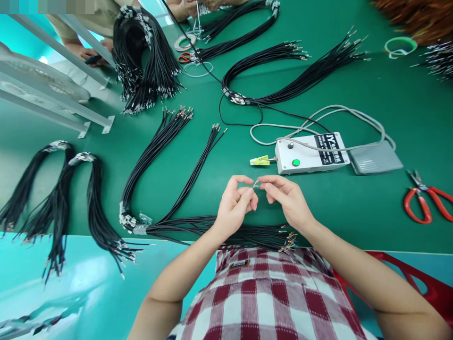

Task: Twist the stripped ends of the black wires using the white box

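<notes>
Just in front of my checked apron, my left hand point(235, 203) is closed in a pinch on a cable end point(255, 184) with thin bared wires. My right hand point(287, 198) meets it from the other side, thumb and finger pinched on the tips of the same wires. Below my hands lies a bundle of black cables point(191, 225), their coloured wire ends point(290, 242) fanned out by the table's near edge. Beyond my fingers a white control box point(307, 156) with a green button has a yellow clip point(260, 161) on its left end.
A grey foot pedal point(375, 158) and red-handled pliers point(423, 196) lie to the right. More black cable bundles point(145, 61) hang and lie at the left, others point(283, 89) across the back. Another person's hand point(85, 53) shows at far left. A tape roll point(184, 42) lies behind.
</notes>
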`<state>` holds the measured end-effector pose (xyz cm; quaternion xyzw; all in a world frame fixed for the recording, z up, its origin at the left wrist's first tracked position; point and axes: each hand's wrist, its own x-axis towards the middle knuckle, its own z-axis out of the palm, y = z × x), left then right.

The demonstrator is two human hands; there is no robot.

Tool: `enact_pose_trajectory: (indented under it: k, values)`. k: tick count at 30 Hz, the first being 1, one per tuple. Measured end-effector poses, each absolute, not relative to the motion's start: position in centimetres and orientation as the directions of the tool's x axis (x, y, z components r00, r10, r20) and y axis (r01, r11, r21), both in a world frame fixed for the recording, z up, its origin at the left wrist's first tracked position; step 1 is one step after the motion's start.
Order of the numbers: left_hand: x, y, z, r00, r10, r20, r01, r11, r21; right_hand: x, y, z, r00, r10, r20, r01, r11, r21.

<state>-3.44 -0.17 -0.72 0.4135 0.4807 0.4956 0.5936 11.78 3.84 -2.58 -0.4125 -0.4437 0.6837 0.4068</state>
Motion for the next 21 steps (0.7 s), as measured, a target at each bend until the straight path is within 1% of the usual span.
enact_pose_trajectory:
  k: [4,9,11,13,15,17,21]
  values:
    - [-3.5,-0.2,-0.9,0.052,0.986,-0.157,-0.187,0.164,0.968,11.5,4.3,-2.4,-0.375,0.914,-0.156,-0.183,-0.238,-0.954]
    - [-3.4,-0.4,-1.0,0.040,0.988,-0.147,-0.124,0.151,0.981,11.4,4.0,-2.4,-0.350,0.926,-0.140,-0.094,-0.184,-0.978]
    - [-3.2,-0.5,-0.9,0.007,0.994,-0.114,-0.056,0.114,0.992,11.7,3.8,-2.4,-0.317,0.945,-0.078,-0.050,-0.098,-0.994]
    - [-2.8,-0.4,-0.9,-0.045,0.998,-0.049,0.035,0.051,0.998,11.9,3.6,-2.4,-0.283,0.959,0.014,0.003,0.015,-1.000]
    - [-2.3,-0.1,-0.9,-0.094,0.995,0.025,0.090,-0.017,0.996,12.0,3.5,-2.4,-0.266,0.961,0.075,0.046,0.090,-0.995]
    - [-2.0,0.2,-0.9,-0.139,0.988,0.066,0.061,-0.058,0.996,12.1,3.4,-2.3,-0.269,0.961,0.066,0.063,0.086,-0.994]
    - [-1.5,0.6,-0.8,-0.205,0.978,0.027,-0.081,-0.045,0.996,12.1,3.2,-2.0,-0.285,0.957,-0.061,0.012,-0.061,-0.998]
